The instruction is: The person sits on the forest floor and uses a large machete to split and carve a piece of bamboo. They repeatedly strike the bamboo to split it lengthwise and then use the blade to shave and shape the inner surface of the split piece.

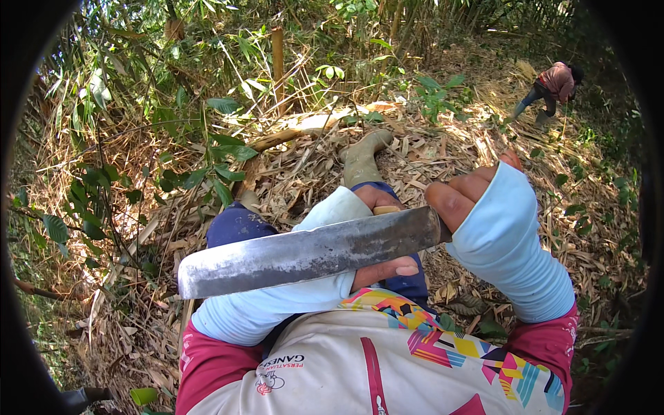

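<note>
My right hand [462, 196] is closed round the handle of a machete [297, 252]. Its broad grey blade, worn and stained dark towards the handle, lies across my lap and points left. Behind the blade is my left hand [387, 270], curled, with some fingers showing above the blade and one digit below it. A small tan edge, perhaps wood, shows between the left fingers and the blade; the rest of it is hidden. Light blue sleeves cover both wrists and part of the hands.
My legs in dark blue trousers stretch ahead, one ending in an olive boot [361, 160]. Dry leaves [443, 155] cover the ground. A fallen branch [297, 131] and an upright stump [278, 69] lie beyond. Leafy plants [90, 183] crowd the left. Another person [553, 84] bends over at far right.
</note>
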Available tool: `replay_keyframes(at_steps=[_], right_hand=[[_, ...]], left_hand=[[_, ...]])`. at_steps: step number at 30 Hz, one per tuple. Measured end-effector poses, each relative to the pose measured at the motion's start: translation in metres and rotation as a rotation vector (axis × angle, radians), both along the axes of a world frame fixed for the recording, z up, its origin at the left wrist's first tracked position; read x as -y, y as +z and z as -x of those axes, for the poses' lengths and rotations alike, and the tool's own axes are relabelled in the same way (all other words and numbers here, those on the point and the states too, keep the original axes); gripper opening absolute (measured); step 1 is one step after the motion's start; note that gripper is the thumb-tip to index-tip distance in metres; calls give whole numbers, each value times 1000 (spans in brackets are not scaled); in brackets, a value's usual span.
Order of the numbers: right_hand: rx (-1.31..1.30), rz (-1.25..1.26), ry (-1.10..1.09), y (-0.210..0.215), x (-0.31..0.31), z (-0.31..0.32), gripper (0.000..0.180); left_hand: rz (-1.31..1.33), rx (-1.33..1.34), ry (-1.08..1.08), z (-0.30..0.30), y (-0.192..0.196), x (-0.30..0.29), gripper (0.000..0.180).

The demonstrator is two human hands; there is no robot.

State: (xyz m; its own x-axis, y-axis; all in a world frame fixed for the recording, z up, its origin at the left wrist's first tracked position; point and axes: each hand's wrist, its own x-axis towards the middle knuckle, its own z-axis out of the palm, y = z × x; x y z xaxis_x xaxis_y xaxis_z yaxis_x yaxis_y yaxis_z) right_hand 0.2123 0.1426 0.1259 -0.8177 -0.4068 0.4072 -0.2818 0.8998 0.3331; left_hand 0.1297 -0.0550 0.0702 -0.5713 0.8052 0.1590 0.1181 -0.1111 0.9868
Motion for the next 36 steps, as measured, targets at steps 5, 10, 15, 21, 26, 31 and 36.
replay_keyframes(at_steps=[5, 10, 15, 21, 26, 31, 36], right_hand=[[-6, 14, 7, -1, -1, 0, 10], [-31, -7, 15, -3, -2, 1, 10], [16, -32, 6, 0, -3, -3, 10], [77, -42, 5, 8, -2, -2, 11], [124, -45, -2, 11, -2, -2, 11], [93, -60, 5, 12, 0, 0, 11], [80, -57, 12, 12, -1, 0, 10]], left_hand=[[-67, -83, 9, -2, -4, -2, 42], [-41, -212, 78, -4, -4, -3, 41], [60, -273, 45, -1, -7, -2, 65], [-70, -249, 93, -5, -9, -7, 42], [-63, -346, 94, -3, -8, -7, 38], [-62, -244, 116, -8, -4, -6, 37], [-7, -221, 100, -7, -4, -4, 48]])
